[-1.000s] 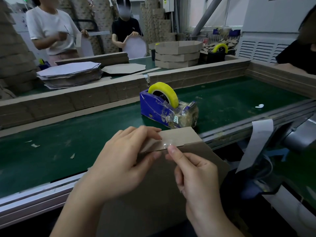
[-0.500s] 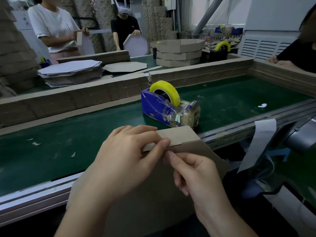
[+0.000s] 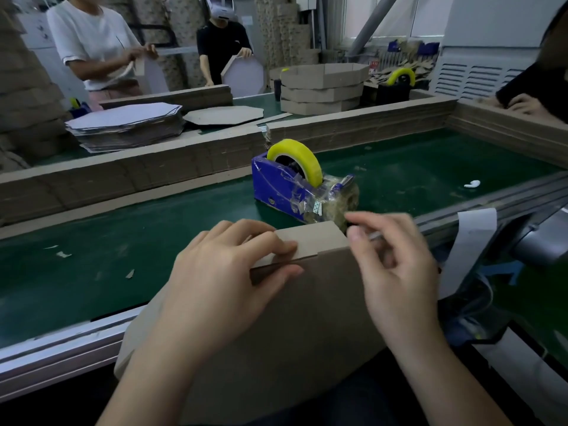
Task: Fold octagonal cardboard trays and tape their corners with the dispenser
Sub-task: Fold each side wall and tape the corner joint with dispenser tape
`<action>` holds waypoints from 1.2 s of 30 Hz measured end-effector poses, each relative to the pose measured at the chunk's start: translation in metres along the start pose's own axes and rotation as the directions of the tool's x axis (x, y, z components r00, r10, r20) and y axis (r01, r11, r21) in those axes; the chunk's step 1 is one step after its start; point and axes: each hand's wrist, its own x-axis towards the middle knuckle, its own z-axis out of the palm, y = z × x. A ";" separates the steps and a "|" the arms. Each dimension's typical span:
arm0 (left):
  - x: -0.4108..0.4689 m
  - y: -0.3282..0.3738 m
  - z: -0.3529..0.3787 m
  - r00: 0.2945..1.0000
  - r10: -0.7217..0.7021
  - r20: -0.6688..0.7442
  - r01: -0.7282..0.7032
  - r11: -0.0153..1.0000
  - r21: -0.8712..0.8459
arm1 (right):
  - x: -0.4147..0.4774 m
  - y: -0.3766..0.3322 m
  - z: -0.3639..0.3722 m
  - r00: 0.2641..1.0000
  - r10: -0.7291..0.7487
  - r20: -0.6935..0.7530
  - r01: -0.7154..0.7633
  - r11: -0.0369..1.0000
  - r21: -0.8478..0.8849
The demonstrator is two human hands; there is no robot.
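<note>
The cardboard tray (image 3: 307, 302) is held up at the near rim of the green worktop (image 3: 123, 241), just in front of the tape dispenser (image 3: 285, 186). It looks light and stiff and would likely crease if squeezed (best gripped at the folded corner). The left hand (image 3: 221, 272) pinches that corner flap. The right hand (image 3: 396, 272), blurred, hovers loosely curled and apparently empty. Across the cardboard-stacked workshop, other people fold trays.

I count two tape dispensers: a blue dispenser (image 3: 276, 186) near the green belt's (image 3: 123, 241) near edge and a dark dispenser (image 3: 393, 93) on the far belt, each with one yellow roll (image 3: 310, 161). Folded trays, four: one tray (image 3: 307, 318) before the near edge, three stacked trays (image 3: 322, 87) far off. One pile of flat blanks (image 3: 123, 124), one loose brown blank (image 3: 224, 115). Three other people: person in white (image 3: 89, 41), person in black (image 3: 221, 41), a dark sleeve (image 3: 528, 87).
</note>
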 end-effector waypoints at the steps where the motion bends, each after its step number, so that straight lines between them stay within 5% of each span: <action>1: -0.001 0.001 -0.001 1.000 0.001 0.025 -0.002 1.000 0.030 | 0.008 0.002 0.002 0.995 -0.008 0.102 0.017 0.996 -0.090; 3: -0.002 0.000 -0.004 0.998 -0.007 0.068 0.001 0.996 0.085 | 0.014 0.004 0.007 0.945 0.083 0.317 -0.054 0.993 -0.101; 9: 0.008 0.017 -0.011 0.990 -0.011 0.142 -0.020 0.976 0.216 | 0.010 -0.009 0.004 0.846 0.092 0.525 -0.169 0.981 0.101; 14: 0.000 0.020 -0.024 0.997 0.066 0.038 -0.070 0.992 0.104 | 0.045 -0.016 -0.027 0.620 0.227 0.752 -0.374 0.927 0.028; 19: -0.016 0.008 -0.028 0.998 0.003 -0.063 -0.013 0.987 -0.158 | 0.057 -0.027 -0.043 0.463 0.126 0.877 -0.361 0.931 0.056; 27: -0.029 -0.006 -0.005 0.991 -0.125 -0.047 0.102 0.936 -0.338 | 0.054 -0.025 -0.031 0.476 0.022 0.879 -0.090 0.996 0.024; 32: -0.026 -0.021 -0.008 0.987 -0.163 0.003 0.154 0.929 -0.337 | 0.052 -0.018 -0.021 0.615 -0.106 0.781 -0.041 0.985 0.165; 36: -0.019 -0.029 -0.015 0.990 -0.140 -0.030 0.123 0.936 -0.330 | 0.056 -0.014 -0.011 0.654 -0.126 0.746 -0.081 0.969 0.235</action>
